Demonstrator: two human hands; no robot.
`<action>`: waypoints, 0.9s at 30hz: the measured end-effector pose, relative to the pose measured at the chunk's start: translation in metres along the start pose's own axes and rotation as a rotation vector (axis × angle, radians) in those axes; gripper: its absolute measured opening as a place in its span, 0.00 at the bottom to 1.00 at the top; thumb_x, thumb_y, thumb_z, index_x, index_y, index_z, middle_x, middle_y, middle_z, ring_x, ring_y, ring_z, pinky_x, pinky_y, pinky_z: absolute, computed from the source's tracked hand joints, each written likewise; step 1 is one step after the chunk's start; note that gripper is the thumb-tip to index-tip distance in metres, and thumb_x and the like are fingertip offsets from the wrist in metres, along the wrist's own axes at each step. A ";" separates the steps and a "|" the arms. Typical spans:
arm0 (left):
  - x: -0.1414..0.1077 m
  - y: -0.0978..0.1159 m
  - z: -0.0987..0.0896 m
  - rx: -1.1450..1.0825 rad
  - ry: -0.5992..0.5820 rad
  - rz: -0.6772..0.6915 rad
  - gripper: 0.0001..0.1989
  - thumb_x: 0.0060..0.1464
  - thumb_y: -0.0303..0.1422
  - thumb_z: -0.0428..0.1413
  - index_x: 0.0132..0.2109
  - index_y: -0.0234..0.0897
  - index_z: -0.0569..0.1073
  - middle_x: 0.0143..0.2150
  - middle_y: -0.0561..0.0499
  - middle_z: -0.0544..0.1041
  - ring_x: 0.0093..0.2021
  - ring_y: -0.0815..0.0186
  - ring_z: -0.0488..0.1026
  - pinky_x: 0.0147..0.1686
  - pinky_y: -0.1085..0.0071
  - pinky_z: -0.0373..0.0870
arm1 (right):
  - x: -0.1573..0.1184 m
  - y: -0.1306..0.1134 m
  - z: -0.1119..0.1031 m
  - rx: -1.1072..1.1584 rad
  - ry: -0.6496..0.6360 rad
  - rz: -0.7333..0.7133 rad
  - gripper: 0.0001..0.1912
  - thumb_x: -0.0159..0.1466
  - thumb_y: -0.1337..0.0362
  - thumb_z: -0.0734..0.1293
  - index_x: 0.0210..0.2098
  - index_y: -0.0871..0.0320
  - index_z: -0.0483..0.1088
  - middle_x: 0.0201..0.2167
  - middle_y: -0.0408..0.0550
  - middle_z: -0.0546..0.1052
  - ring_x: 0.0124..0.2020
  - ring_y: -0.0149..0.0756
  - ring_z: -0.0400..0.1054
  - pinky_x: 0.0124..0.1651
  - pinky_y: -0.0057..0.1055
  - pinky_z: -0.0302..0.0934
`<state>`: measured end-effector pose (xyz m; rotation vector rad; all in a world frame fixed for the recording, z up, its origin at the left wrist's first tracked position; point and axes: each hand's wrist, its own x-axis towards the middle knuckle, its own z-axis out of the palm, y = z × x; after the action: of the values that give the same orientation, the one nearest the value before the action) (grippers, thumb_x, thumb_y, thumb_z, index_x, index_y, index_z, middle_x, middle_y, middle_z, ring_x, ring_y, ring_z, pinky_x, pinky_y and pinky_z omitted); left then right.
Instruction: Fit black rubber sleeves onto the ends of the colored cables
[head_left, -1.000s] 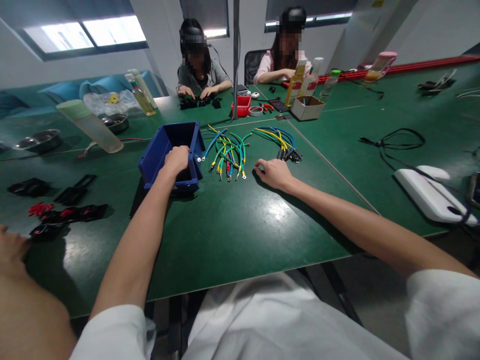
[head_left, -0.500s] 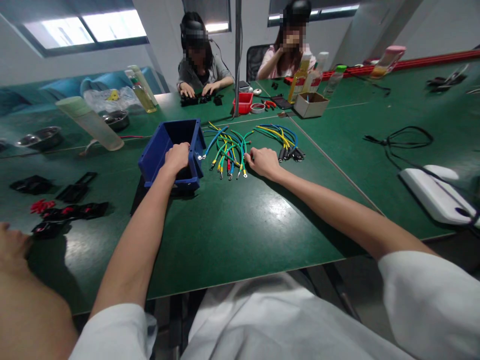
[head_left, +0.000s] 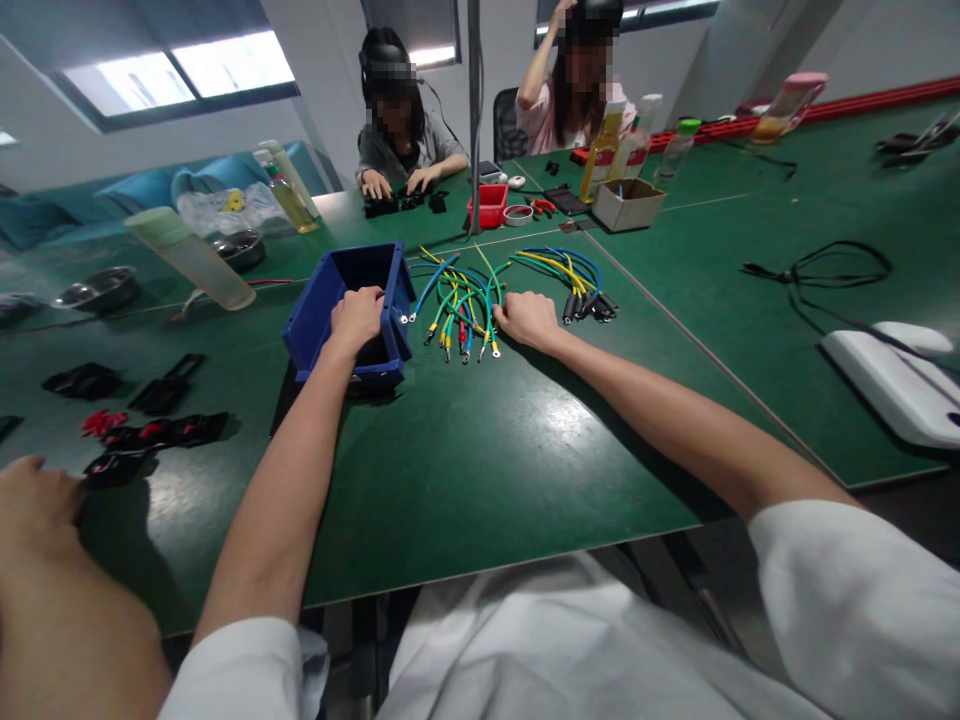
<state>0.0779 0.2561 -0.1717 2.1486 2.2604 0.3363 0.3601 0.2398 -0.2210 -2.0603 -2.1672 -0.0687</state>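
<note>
A blue plastic bin [head_left: 304, 320] stands on the green table, its open side facing me. My left hand [head_left: 358, 320] is closed over the bin's right wall, fingertips partly hidden. Right of the bin lies a loose pile of short blue, green and yellow cables [head_left: 457, 300] with metal ring terminals. At the pile's right edge my right hand [head_left: 529, 320] is closed, its fingers curled at a green cable [head_left: 496, 280]; the exact grip is partly hidden. Beyond that hand, a second bunch of cables [head_left: 559, 265] ends in black sleeves.
Black and red parts [head_left: 165, 430] lie at left, beside another person's arm [head_left: 52, 560]. A frosted bottle [head_left: 199, 260] and metal bowls stand behind. Farther back are a red bin [head_left: 491, 205], a cardboard box [head_left: 628, 205] and two seated people. A white device [head_left: 885, 380] sits at right.
A green cable by my right hand now curves up and away from the pile. My hands stay nearly in place. The view shifts slightly, and one person across raises an arm to their head.
</note>
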 end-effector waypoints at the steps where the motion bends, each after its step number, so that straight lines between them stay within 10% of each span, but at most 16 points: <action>1: 0.000 0.000 0.000 -0.003 0.005 -0.003 0.22 0.61 0.42 0.44 0.55 0.42 0.75 0.47 0.36 0.77 0.51 0.45 0.74 0.47 0.56 0.70 | 0.000 0.000 0.000 0.005 0.000 0.000 0.28 0.69 0.49 0.51 0.42 0.62 0.76 0.41 0.64 0.79 0.43 0.55 0.74 0.42 0.41 0.63; 27: 0.009 -0.004 -0.003 -0.107 0.117 -0.105 0.18 0.58 0.42 0.46 0.44 0.42 0.78 0.45 0.40 0.78 0.48 0.49 0.73 0.44 0.60 0.68 | -0.005 0.000 -0.003 0.024 0.024 0.004 0.28 0.68 0.51 0.52 0.42 0.64 0.77 0.40 0.65 0.79 0.42 0.55 0.74 0.41 0.39 0.62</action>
<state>0.0728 0.2646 -0.1682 2.0011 2.3452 0.5804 0.3605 0.2350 -0.2191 -2.0403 -2.1396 -0.0664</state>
